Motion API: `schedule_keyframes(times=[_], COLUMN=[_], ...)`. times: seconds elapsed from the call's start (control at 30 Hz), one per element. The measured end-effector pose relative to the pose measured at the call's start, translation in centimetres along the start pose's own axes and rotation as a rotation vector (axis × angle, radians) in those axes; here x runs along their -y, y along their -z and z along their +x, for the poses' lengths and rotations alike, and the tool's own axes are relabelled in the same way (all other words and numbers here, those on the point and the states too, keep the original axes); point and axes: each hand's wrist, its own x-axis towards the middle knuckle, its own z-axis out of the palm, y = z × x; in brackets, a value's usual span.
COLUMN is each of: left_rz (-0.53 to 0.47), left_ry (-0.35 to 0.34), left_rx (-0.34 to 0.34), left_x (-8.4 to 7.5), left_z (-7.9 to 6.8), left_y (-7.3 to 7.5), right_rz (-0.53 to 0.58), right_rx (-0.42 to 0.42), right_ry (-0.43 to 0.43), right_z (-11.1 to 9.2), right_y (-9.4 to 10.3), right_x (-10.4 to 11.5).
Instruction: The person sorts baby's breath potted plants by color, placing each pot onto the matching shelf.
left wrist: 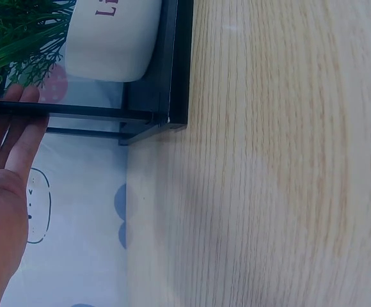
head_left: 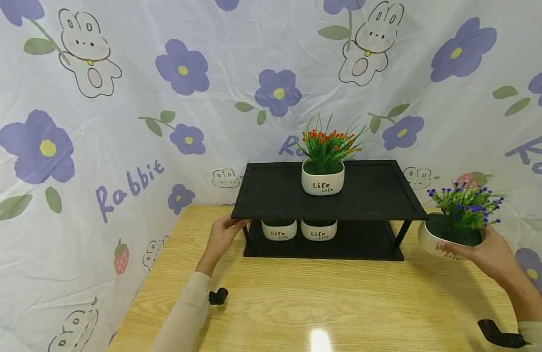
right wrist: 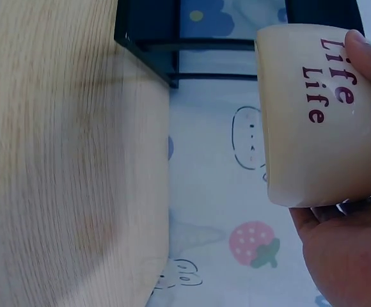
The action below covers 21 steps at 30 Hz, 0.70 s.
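A two-tier black shelf (head_left: 271, 195) stands on the wooden table. My left hand (head_left: 222, 239) grips the upper board's front left corner; in the left wrist view, fingers (left wrist: 22, 137) pass behind a post, with the thumb at the frame's edge. My right hand (head_left: 495, 254) holds a white "Life" pot (right wrist: 320, 141) of purple flowers (head_left: 470, 208) in the air beside the shelf's right end, thumb across its front. On the upper board sits a white pot of red flowers (head_left: 322, 178). Below, two white pots (head_left: 279, 231) stand side by side, their tops hidden by the board.
A wooden table (head_left: 297, 303) extends in front of the shelf. Behind hangs a white cloth (head_left: 235, 44) printed with rabbits and purple flowers. Black wrist-worn pieces (head_left: 499, 335) show near both sleeves.
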Motion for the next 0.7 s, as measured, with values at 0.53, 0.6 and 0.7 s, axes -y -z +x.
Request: schedule_keyframes(times=[0.53, 0.6, 0.7], left_rz=[0.006, -0.001, -0.007], left_ry=[-0.004, 0.001, 0.007], left_rx=[-0.009, -0.01, -0.01], left_x=[0.1, 0.1, 0.1], left_z=[0.1, 0.1, 0.0], left_y=[-0.1, 0.0, 0.0], right_rz=[-0.005, -0.005, -0.013], right_rx=[0.092, 0.102, 0.101], right_ry=[0.06, 0.082, 0.111], right_z=[-1.6, -1.8, -2.1], right_y=[-1.6, -2.0, -2.7], right_x=[1.2, 1.5, 2.1])
